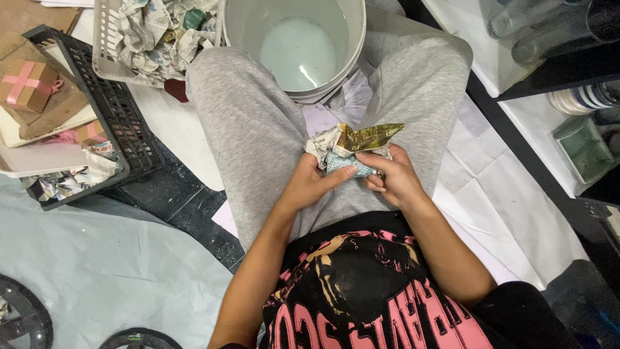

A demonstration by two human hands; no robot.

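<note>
I sit with grey-trousered legs apart, and both hands meet over my lap. My left hand (314, 183) and my right hand (391, 176) together grip a crumpled wad of newspaper (352, 146) with printed, gold-brown and pale blue patches. The left thumb lies across its lower edge, and the right fingers curl around its right side. Between my knees stands a white bucket (356, 39) holding a milky white liquid (298, 53).
A white basket (103, 45) full of crumpled newspaper balls sits at the upper left. A black crate (123, 123) beside it holds cardboard, paper scraps and a small brown gift box with a pink ribbon (26, 83). White paper sheets (504, 194) cover the floor on the right.
</note>
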